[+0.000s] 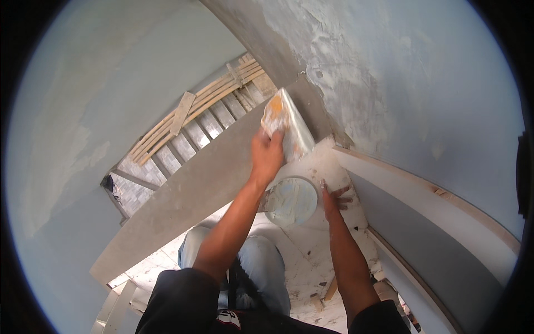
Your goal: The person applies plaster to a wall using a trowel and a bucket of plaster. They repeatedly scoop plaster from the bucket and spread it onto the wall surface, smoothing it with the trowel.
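Note:
My left hand (266, 153) is closed on a wide filling knife (297, 131), smeared with white and showing orange patches. Its long pale edge lies close to the grey plastered corner, beyond a round bucket (295, 200); whether it touches the wall I cannot tell. Pale, wet-looking putty (290, 203) shows inside the bucket. To the right of the bucket's rim is my right hand (336, 200), fingers apart and holding nothing, with whitish smears on it. Whether it touches the rim is unclear.
A low grey plastered wall (194, 183) runs along the left, with wooden slats (194, 108) in the opening past it. At right rises a patchy blue-grey wall (423, 83) above a pale ledge (423, 195). Scraps lie on the light floor (311, 267).

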`<state>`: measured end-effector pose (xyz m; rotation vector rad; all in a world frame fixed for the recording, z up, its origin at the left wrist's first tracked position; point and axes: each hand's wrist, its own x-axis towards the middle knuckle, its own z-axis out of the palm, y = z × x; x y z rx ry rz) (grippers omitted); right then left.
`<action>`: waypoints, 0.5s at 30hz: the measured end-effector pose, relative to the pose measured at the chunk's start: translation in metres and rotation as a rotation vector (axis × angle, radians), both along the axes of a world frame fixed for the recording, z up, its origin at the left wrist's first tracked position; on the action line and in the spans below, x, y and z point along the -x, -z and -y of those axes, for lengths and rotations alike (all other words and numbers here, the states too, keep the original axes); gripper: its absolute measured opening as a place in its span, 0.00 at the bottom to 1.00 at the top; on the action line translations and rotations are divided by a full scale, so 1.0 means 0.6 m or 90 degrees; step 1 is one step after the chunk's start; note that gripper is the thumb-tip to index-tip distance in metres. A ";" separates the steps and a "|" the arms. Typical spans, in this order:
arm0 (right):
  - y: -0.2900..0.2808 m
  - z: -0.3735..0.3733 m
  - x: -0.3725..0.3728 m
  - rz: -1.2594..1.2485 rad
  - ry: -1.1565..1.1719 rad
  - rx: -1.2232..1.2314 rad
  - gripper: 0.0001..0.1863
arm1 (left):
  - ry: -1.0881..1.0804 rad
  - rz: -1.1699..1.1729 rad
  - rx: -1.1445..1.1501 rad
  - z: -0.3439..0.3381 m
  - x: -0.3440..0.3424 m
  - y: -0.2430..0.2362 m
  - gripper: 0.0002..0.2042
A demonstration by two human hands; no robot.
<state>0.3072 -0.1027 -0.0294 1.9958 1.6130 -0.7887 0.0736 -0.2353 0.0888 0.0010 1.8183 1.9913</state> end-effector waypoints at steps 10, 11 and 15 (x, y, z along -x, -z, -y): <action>0.017 0.000 -0.013 0.040 -0.008 -0.006 0.67 | 0.094 -0.020 0.044 -0.149 0.108 -0.087 0.10; 0.011 0.000 -0.007 0.037 -0.013 -0.003 0.67 | 0.067 0.006 -0.059 -0.139 0.096 -0.102 0.10; 0.017 0.003 -0.007 0.038 -0.032 -0.011 0.67 | 0.051 0.079 -0.254 -0.067 0.043 -0.135 0.12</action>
